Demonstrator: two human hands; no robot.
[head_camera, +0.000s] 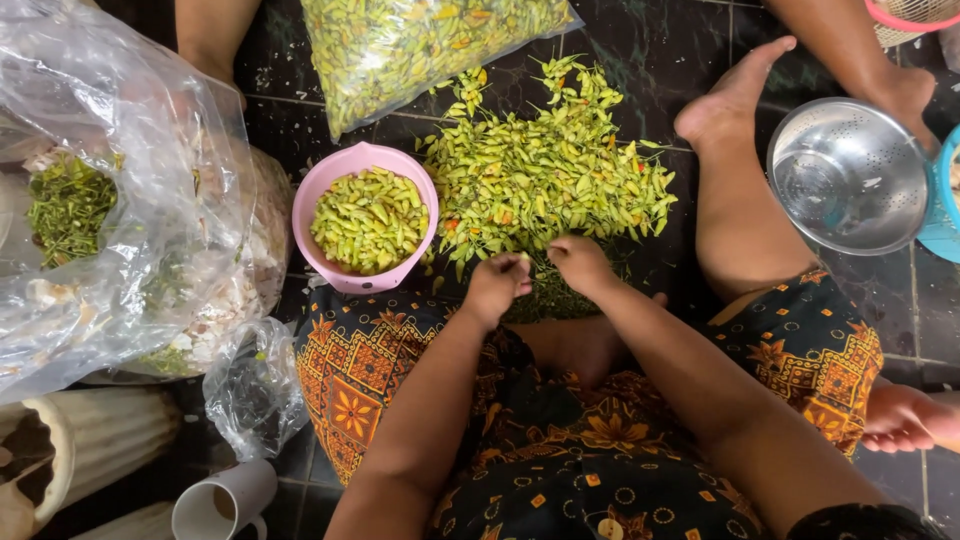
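A heap of small yellow-green chili peppers (545, 175) with stems lies on the dark tiled floor in front of me. My left hand (497, 286) and my right hand (580, 262) are close together at the near edge of the heap, fingers pinched on a small chili between them. A pink bowl (310, 205) to the left holds stemless peppers. Under my hands lies a dark patch of pulled green stems (548, 300).
A clear bag of chilies (420, 45) lies beyond the heap. A big plastic bag (120, 200) with green stems fills the left. A metal colander (850, 175) sits right, beside a blue tub (945, 190). Another person's legs show at top. A white cup (222, 500) stands bottom left.
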